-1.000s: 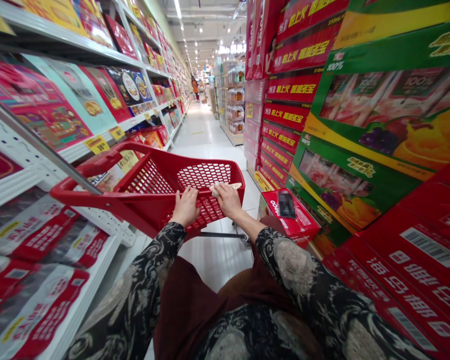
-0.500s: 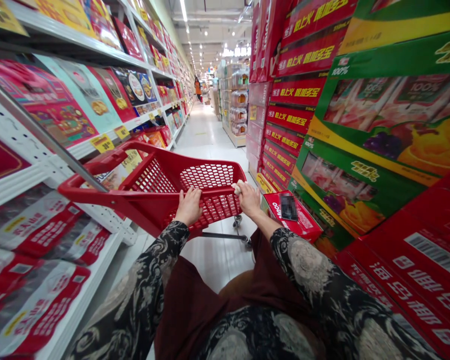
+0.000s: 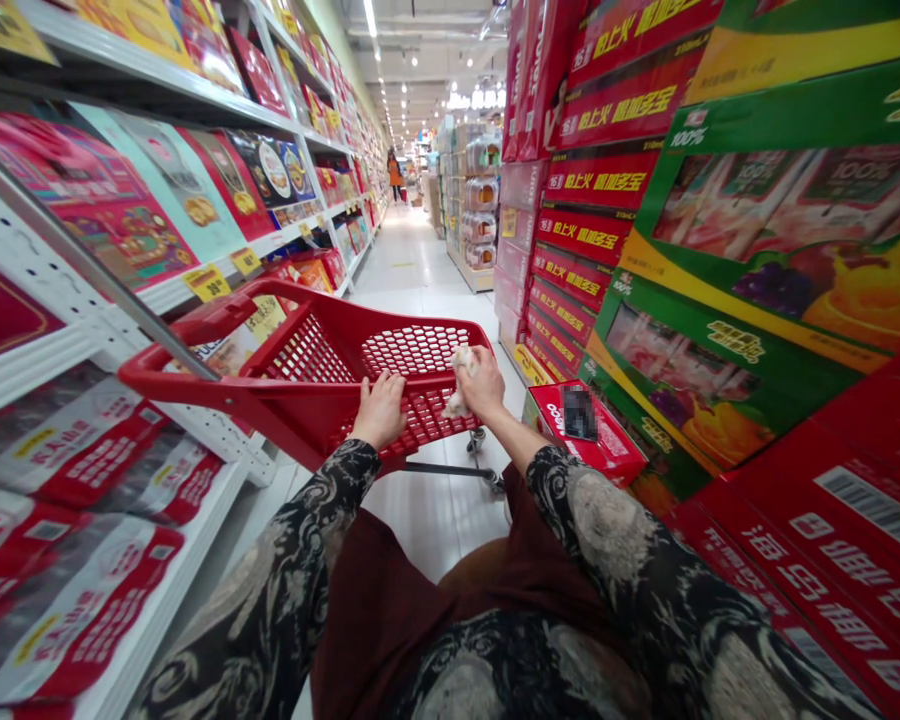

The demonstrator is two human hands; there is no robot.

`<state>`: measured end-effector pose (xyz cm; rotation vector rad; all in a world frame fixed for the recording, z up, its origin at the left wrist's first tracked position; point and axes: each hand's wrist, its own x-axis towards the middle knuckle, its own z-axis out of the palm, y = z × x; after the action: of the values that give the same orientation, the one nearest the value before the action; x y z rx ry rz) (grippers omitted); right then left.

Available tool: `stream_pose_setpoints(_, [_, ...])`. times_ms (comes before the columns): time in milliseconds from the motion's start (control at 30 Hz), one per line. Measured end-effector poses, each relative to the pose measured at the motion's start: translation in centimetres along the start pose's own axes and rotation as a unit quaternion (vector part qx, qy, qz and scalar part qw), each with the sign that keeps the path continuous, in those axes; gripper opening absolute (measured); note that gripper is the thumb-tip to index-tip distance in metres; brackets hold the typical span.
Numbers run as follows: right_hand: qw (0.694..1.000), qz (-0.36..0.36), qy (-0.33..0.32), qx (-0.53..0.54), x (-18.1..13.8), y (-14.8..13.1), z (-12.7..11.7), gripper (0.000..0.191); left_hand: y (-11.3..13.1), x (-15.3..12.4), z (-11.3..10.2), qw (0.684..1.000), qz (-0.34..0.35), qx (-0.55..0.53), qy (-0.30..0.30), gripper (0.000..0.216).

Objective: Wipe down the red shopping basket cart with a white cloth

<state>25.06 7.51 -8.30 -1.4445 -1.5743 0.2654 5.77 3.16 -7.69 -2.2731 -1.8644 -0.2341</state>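
Observation:
A red plastic shopping cart basket (image 3: 322, 365) stands tilted in the aisle in front of me. My left hand (image 3: 379, 408) grips the near rim of the basket, fingers curled over it. My right hand (image 3: 482, 383) is closed on a crumpled white cloth (image 3: 459, 380) and presses it against the basket's near right corner. Both arms wear dark patterned sleeves.
Shelves with red and teal gift boxes (image 3: 112, 215) run along the left. Stacked red and green drink cartons (image 3: 720, 250) crowd the right, with a red box (image 3: 585, 430) jutting out low. The white floor aisle (image 3: 412, 265) runs ahead; a person in orange (image 3: 394, 172) stands far off.
My right hand slid with the cloth from the middle of the near rim to the right corner, then slightly back. The left hand stayed on the rim.

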Motion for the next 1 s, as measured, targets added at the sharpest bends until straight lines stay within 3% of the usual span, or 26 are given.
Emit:
stream_pose_setpoints(100, [0.997,-0.006,-0.020,-0.069,-0.5,1.6,0.6,0.038,0.1,0.0,-0.1,1.000,-0.002,0.000,0.003,0.060])
stream_pose_setpoints(300, [0.981,-0.137,-0.075,-0.116,-1.9,2.2,3.0,0.045,0.1,0.0,-0.2,1.000,0.000,0.000,0.001,0.058])
stream_pose_setpoints(433, [0.974,-0.156,-0.103,-0.126,-1.3,3.3,2.3,0.046,-0.2,0.0,-0.1,1.000,0.010,-0.001,-0.001,0.059])
stream_pose_setpoints(700, [0.993,-0.017,-0.044,-0.108,-0.1,7.3,-0.2,0.046,-0.1,0.0,-0.1,1.000,0.000,-0.009,0.003,0.060])
stream_pose_setpoints(800, [0.995,-0.032,-0.044,-0.085,-0.6,6.5,0.7,0.048,0.1,0.0,-0.1,1.000,-0.006,-0.009,0.001,0.060])
stream_pose_setpoints(1000, [0.974,-0.199,-0.100,-0.046,-1.5,2.5,3.7,0.051,0.1,0.0,-0.1,1.000,-0.006,-0.007,0.001,0.060])
